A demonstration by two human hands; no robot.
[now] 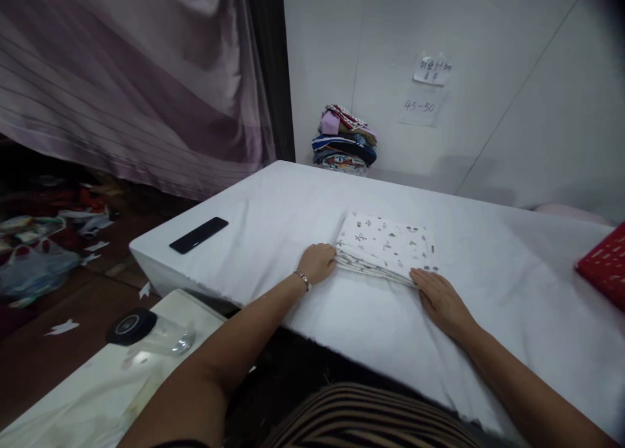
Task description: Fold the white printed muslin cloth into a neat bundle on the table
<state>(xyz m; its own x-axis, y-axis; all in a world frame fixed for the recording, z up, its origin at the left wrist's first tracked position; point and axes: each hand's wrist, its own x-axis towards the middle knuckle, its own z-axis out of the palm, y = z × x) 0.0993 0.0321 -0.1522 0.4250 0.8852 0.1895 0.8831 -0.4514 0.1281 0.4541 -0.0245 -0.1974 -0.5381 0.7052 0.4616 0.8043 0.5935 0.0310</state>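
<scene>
A white cloth printed with small leaf-like and dark motifs point(385, 239) lies folded in several layers on the white-covered table point(288, 207). My left hand point(317, 263), with a bracelet at the wrist, has its fingers closed on the cloth's near left corner. At the near right corner, my right hand point(442, 301) grips the edge, its fingers together on top and the thumb lower down. The layered near edge of the cloth runs between both hands. Parts of the fingertips are hidden by the fabric.
A black phone-like slab point(199, 234) lies on the table's left. Red patterned fabric point(608, 266) sits at the right edge. Folded textiles point(344, 142) are stacked by the wall. A clear jar with a black lid point(151, 331) stands on a lower surface at left.
</scene>
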